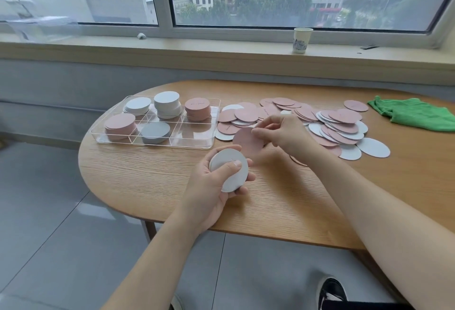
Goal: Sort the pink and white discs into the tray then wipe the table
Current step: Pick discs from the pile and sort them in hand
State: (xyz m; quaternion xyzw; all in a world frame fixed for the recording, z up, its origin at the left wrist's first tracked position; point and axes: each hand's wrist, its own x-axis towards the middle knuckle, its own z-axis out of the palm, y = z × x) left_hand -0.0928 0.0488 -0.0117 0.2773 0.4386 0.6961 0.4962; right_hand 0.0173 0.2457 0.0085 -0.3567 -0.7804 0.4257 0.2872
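1. The left hand holds a small stack of white discs above the wooden counter, fingers curled round its edge and thumb pressed on the top face.
2. The right hand pinches a single pink disc at its rim between thumb and fingertips, just above and beside the white stack.
3. The clear divided tray sits on the counter to the left. Its far row holds two stacks of white discs and one pink stack; its near row holds a pink stack, then a grey-looking stack, and the near right compartment shows no discs.
4. A loose heap of pink and white discs spreads across the counter right of the tray, overlapping one another.
5. A green cloth lies crumpled at the counter's far right, apart from the heap.
6. A paper cup stands upright on the windowsill.
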